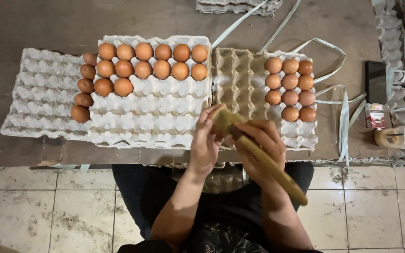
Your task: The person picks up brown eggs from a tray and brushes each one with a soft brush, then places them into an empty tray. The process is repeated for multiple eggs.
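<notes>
Brown eggs sit in three moulded pulp trays laid side by side on a dark table (33, 23). At the far left, a pale egg tray (38, 98) holds five eggs in a single column along its right edge, partly tucked under the neighbouring tray. A white middle tray (155, 117) carries six eggs in its top row, six in the second and two in the third, its lower rows bare. To the right, a tan-and-white tray (240, 79) has eleven eggs packed in three columns on its right side. Just in front of that tray, the right hand (258, 145) is closed around the wooden handle of a brush (263, 157), whose bristle head points up and left. The left hand (207, 140) is curled against the bristles; whether it grips an egg there cannot be told. Pale plastic straps (343, 112) loop beside a dark phone (376, 82).
</notes>
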